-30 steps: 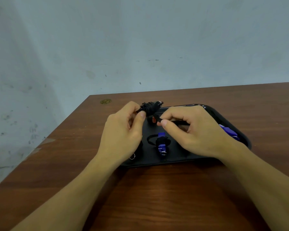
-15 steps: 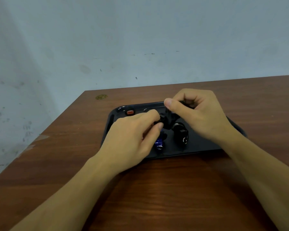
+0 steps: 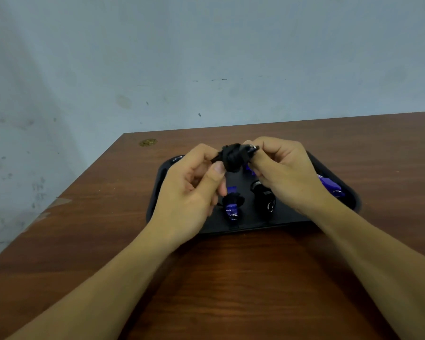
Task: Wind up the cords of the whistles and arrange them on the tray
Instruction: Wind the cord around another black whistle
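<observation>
Head view: near the far-left corner of the wooden worktop [image 3: 231, 278] lies a small brass-coloured disc [image 3: 147, 142]. Right of it, the person's left hand [image 3: 189, 192] is raised above the left part of the black tray [image 3: 155, 204], thumb and curled fingers pinching the left side of a black wound cord bundle [image 3: 232, 158]. The whistle [image 3: 252, 149] inside that bundle is mostly hidden; only a dark end with a metal glint shows at the right, where the right hand [image 3: 287, 173] pinches it with curled fingers. So both hands hold the same whistle, in the air above the tray's far half.

Beneath them on the tray lie a blue whistle [image 3: 232, 209] with its cord wound, near the front edge, then a black whistle [image 3: 264, 198] just right of it, also bundled. Another blue whistle [image 3: 330, 186] shows by the tray's right edge, partly behind the right wrist.

The risk, judged from here: the last turn of cord looks held by finger pressure alone, so if either hand lets go before the end is tucked, the coil could spring loose. Lowering the bundle may also knock the two whistles below out of line, since they lie close together.
</observation>
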The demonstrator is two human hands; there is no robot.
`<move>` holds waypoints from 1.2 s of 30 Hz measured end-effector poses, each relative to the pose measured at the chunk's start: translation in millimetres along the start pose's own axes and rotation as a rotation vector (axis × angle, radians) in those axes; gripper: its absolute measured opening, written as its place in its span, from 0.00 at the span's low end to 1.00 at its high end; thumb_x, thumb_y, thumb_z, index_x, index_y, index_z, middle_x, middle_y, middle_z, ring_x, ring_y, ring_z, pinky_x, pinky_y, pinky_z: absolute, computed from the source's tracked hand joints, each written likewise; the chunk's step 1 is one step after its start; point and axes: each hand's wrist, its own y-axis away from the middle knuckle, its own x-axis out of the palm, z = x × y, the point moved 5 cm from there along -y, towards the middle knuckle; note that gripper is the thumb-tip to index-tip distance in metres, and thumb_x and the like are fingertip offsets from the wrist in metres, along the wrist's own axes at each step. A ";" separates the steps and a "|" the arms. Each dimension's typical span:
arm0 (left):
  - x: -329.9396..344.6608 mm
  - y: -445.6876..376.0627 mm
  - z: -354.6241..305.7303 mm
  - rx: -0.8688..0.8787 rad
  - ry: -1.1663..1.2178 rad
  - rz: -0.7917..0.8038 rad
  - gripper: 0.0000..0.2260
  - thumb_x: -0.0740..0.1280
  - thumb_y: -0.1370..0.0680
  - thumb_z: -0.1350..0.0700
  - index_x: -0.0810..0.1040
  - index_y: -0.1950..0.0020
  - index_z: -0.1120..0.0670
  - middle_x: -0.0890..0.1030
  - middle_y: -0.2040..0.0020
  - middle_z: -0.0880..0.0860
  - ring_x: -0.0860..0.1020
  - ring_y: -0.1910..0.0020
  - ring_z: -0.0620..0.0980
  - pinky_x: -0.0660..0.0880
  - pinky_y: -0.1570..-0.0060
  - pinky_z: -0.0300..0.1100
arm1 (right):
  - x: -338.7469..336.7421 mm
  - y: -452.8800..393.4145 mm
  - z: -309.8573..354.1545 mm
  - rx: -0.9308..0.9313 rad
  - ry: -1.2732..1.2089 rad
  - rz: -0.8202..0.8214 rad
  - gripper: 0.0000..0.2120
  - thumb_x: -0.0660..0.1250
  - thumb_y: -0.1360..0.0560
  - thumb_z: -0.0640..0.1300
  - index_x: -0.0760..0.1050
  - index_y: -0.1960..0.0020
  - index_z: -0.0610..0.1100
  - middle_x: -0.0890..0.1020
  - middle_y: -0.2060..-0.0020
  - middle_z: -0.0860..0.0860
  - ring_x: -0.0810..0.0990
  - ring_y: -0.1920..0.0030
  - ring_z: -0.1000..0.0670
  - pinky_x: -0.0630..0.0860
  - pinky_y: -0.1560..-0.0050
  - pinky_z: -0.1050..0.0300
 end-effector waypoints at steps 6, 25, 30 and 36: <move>-5.3 -2.0 9.4 -0.157 0.192 -0.130 0.07 0.61 0.17 0.60 0.76 0.53 0.58 0.74 0.70 0.54 0.68 0.75 0.50 0.66 0.77 0.40 | 4.8 4.3 3.8 -0.147 0.314 0.051 0.09 0.67 0.20 0.44 0.83 0.56 0.44 0.78 0.71 0.55 0.74 0.70 0.57 0.68 0.65 0.66; -19.8 -6.5 14.3 -0.139 -0.316 -0.247 0.12 0.65 0.19 0.56 0.73 0.60 0.58 0.76 0.70 0.62 0.68 0.76 0.47 0.65 0.72 0.46 | -5.3 7.8 27.9 -0.336 0.465 -0.066 0.04 0.74 0.26 0.43 0.83 0.58 0.43 0.80 0.67 0.53 0.74 0.69 0.54 0.67 0.66 0.70; -26.4 -10.4 22.6 -0.193 -0.242 -0.288 0.11 0.65 0.19 0.56 0.73 0.59 0.60 0.74 0.70 0.63 0.68 0.75 0.52 0.68 0.70 0.52 | -4.3 8.9 24.5 -0.266 0.394 -0.051 0.06 0.75 0.26 0.44 0.82 0.60 0.44 0.78 0.71 0.51 0.71 0.70 0.57 0.66 0.68 0.70; -27.2 -10.2 22.1 -0.126 -0.358 -0.273 0.12 0.66 0.19 0.54 0.72 0.60 0.59 0.74 0.68 0.64 0.72 0.69 0.63 0.69 0.68 0.55 | 0.9 8.6 18.9 -0.179 0.314 -0.071 0.12 0.77 0.28 0.46 0.76 0.65 0.46 0.72 0.75 0.51 0.69 0.73 0.57 0.68 0.68 0.67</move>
